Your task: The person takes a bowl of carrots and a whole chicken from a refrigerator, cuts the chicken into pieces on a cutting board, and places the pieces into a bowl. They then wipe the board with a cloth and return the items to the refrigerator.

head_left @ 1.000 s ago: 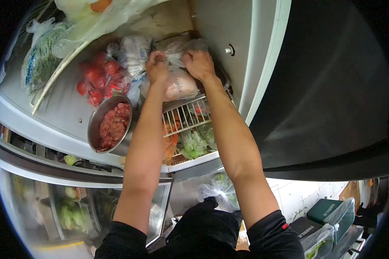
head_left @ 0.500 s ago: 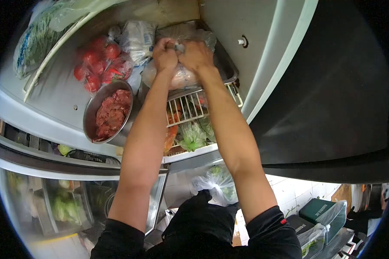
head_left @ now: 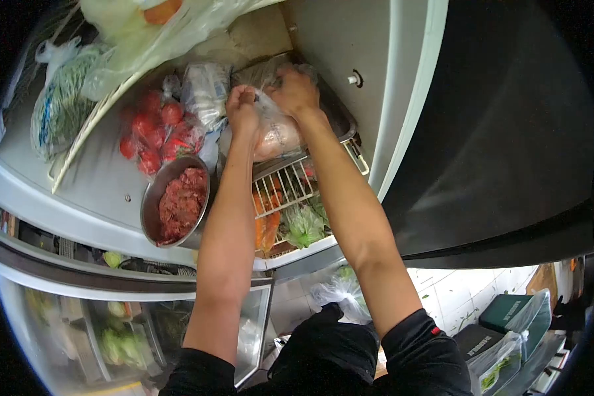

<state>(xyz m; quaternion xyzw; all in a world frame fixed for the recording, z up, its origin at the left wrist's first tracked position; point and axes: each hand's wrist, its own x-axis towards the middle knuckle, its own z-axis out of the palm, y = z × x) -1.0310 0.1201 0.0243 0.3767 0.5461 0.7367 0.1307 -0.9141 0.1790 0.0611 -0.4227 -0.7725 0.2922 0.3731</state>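
Note:
Inside the fridge, a clear plastic bag (head_left: 277, 140) of pale pink meat lies on a dark metal tray (head_left: 345, 125). My left hand (head_left: 241, 109) is closed at the near left of the bag's mouth, pinching its plastic. On the other side, my right hand (head_left: 298, 92) curls its fingers into the bag's gathered plastic; its fingertips are partly hidden. Left of the bag sit a white wrapped package (head_left: 206, 92) and bagged tomatoes (head_left: 157, 129). A metal bowl (head_left: 150, 228) of raw red meat stands nearer, beside my left forearm.
A white wire shelf (head_left: 89, 135) holds bagged greens (head_left: 63, 109) at upper left. Below the tray, a wire rack (head_left: 285, 188) sits over bagged lettuce (head_left: 303, 228) and carrots (head_left: 268, 228). The dark fridge door (head_left: 488, 145) stands open at right. Green and black boxes (head_left: 505, 310) stand lower right.
My hands have moved apart, from together over the bag's neck to either side of its mouth. The camera view has shifted, so the fridge contents appear lower.

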